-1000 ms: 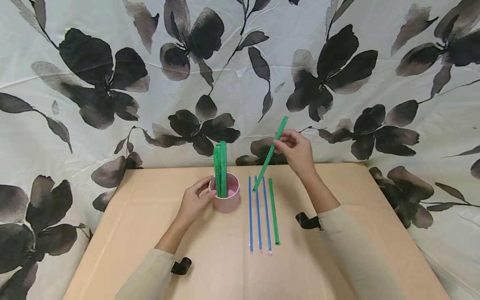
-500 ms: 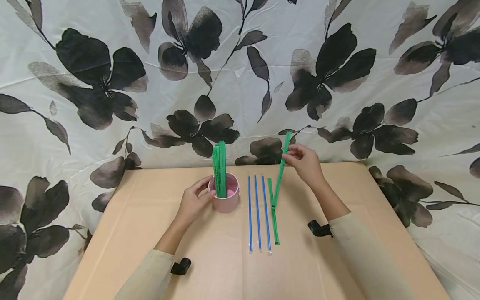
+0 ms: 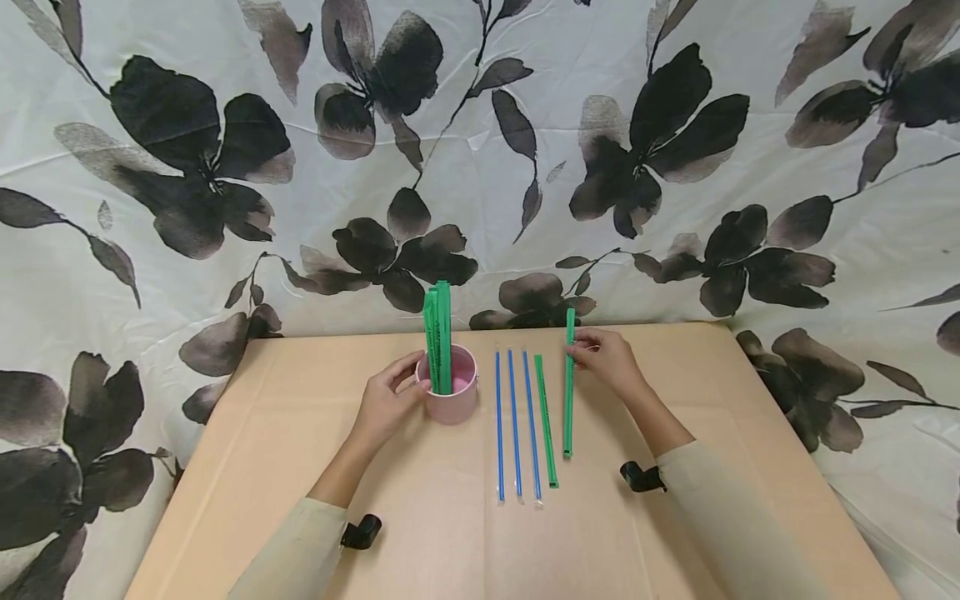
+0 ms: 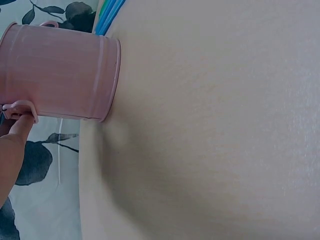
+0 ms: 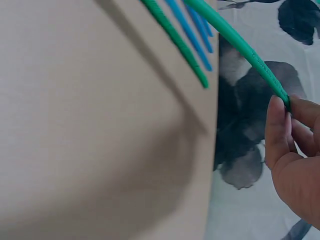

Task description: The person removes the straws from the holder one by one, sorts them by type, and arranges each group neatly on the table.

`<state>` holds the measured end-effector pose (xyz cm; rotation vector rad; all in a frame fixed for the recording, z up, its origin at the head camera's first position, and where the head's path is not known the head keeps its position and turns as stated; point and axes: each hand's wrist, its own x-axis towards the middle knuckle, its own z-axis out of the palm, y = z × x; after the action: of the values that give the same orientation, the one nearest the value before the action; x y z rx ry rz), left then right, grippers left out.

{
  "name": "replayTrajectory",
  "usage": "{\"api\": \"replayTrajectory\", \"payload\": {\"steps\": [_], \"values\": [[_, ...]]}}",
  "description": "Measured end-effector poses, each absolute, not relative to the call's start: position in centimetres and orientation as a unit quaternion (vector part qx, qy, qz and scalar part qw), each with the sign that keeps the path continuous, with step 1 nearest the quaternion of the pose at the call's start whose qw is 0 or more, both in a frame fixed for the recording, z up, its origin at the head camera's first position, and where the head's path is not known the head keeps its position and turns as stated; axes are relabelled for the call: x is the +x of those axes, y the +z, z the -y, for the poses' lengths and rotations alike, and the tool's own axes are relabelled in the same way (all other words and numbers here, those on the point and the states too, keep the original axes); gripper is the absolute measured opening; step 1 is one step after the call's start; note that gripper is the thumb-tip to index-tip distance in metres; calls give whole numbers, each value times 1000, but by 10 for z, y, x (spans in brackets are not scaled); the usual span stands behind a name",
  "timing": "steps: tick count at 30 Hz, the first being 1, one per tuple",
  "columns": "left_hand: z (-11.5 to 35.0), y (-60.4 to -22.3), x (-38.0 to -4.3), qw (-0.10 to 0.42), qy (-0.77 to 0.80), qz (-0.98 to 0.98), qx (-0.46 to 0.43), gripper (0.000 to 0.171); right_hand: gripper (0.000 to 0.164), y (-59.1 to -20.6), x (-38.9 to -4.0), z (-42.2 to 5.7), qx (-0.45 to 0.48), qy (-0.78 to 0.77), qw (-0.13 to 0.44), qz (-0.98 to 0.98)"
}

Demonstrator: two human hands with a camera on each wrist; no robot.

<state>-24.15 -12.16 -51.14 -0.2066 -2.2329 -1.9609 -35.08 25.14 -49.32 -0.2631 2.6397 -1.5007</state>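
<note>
My right hand pinches a green paper-wrapped straw near its far end. In the right wrist view that straw slants away from the thumb and fingertips, above the table and apart from its shadow. My left hand holds the left side of a small pink bucket. Several green wrapped straws stand upright in it. The left wrist view shows a finger at the bucket's side lug; the other fingers are mostly hidden. Between the hands lie three blue straws and one green straw.
The beige table ends at a straight far edge. Behind it hangs a white cloth with dark flowers. A black wrist camera sticks out from the left sleeve, and another black camera from the right sleeve.
My right hand has moved right and down with the green straw, which has swung from a slant to nearly parallel with the row. The left hand and the bucket stay put.
</note>
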Motion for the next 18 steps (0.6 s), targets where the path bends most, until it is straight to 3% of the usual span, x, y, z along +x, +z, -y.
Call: {"api": "replayTrajectory", "payload": {"steps": [18], "values": [[120,-513,-241,82,-658,745,-71,55,31,-536,-342,-240,-36,-460,131,-877]]}}
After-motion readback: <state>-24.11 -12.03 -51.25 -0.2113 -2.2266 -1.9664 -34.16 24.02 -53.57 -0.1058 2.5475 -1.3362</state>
